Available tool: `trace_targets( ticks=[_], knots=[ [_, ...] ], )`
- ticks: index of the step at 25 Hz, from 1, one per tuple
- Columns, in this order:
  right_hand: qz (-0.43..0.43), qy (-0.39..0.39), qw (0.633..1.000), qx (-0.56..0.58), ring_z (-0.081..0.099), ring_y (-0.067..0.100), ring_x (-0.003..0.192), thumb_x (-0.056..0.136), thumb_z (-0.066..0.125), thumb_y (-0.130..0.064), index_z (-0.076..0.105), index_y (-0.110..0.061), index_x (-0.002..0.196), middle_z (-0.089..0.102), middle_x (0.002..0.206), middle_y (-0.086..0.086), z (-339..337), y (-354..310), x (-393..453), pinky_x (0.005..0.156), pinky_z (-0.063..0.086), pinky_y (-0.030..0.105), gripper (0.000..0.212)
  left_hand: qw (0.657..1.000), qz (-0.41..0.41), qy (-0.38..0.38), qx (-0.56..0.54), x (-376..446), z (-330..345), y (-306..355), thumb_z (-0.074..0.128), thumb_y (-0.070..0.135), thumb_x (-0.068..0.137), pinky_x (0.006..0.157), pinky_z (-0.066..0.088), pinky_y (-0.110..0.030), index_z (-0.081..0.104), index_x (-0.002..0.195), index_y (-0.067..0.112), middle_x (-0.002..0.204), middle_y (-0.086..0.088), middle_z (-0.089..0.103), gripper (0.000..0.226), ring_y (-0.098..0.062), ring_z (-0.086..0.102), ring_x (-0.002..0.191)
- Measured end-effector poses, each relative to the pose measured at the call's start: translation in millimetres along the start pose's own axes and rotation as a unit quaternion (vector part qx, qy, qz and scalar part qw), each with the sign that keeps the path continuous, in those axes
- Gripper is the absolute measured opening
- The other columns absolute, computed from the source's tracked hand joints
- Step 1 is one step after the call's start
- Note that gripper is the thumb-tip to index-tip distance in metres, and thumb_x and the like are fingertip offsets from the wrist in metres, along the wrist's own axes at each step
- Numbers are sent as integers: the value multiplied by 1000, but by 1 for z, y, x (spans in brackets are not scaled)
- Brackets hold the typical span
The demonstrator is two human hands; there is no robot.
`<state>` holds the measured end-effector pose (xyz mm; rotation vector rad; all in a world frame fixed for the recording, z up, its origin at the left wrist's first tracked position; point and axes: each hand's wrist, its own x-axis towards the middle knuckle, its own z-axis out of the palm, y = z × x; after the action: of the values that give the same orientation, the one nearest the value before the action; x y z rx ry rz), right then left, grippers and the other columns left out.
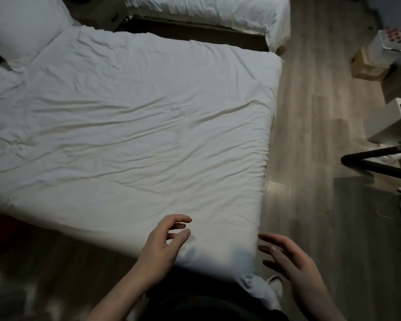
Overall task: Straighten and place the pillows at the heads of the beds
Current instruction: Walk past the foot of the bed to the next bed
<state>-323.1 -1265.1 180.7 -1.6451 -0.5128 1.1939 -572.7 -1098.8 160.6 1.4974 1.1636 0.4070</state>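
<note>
Lying far from hands: pillows.

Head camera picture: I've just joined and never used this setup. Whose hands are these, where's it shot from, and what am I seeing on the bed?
No machine here: a person wears a camera on the head, looking down. The left hand hovers over the near edge of the white duvet, the right hand beside its corner. Both have loose fingers and hold nothing. Two pillows lie at the far left end. A second bed stands beyond, with boxes on the floor.
</note>
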Motion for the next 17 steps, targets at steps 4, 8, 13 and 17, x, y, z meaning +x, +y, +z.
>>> trace_targets(
  ticks=[4, 8, 13, 17],
  knots=[
    [2, -11, 1000, -6, 75, 17, 101, 86, 74, -39, 81, -20, 103, 79, 103, 12, -115, -1, -20, 81, 59, 26, 27, 1000, -12, 20, -16, -43, 115, 35, 63, 30, 93, 94, 51, -19, 69, 115, 28, 125, 13, 68, 23, -9, 63, 119],
    [-12, -47, 998, -45, 73, 19, 106, 98, 57, -2, 75, -11, 112, 79, 102, 5, -191, -16, -7, 81, 59, 19, 25, 998, 11, 54, -32, -55, 178, 82, 62, 32, 91, 94, 51, -17, 69, 117, 26, 124, 12, 68, 28, -9, 64, 119],
    [-22, -111, 993, -25, 70, 21, 103, 90, 74, -33, 77, -20, 111, 75, 107, 9, -211, -41, 36, 87, 57, 26, 24, 996, -1, 91, -22, -52, 200, 98, 62, 30, 92, 92, 50, -15, 70, 118, 22, 124, 8, 68, 28, -9, 64, 118],
    [-21, -138, 989, -51, 72, 20, 107, 90, 73, -40, 77, -27, 111, 76, 107, 8, -229, -65, 81, 92, 57, 31, 25, 990, -50, 127, -27, -31, 216, 97, 66, 13, 100, 90, 49, -11, 70, 117, 20, 123, 7, 70, 20, -9, 65, 116]
  ],
)
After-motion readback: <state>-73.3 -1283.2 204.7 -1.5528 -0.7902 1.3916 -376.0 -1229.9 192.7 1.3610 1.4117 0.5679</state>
